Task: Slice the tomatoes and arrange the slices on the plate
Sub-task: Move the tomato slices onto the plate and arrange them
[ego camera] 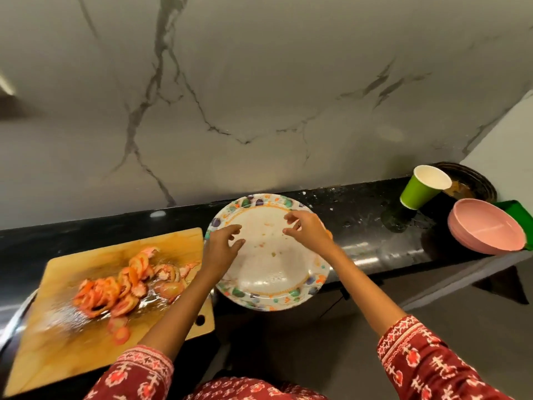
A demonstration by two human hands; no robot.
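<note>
Both hands, the left hand (223, 243) and the right hand (307, 230), are held loose and open over the flowery paper plate (268, 295); nothing is gripped. The tomato slices (127, 284) are piled on the wooden cutting board (72, 342) beside it.

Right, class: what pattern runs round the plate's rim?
A colourful floral print with an orange inner ring, on the plate; the head view shows it best.

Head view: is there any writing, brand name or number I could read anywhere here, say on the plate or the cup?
None can be read.
Plate: a floral rim pattern only, no words.
Green cup: plain, no print showing.
Pink bowls, cutting board: no labels visible.
</note>
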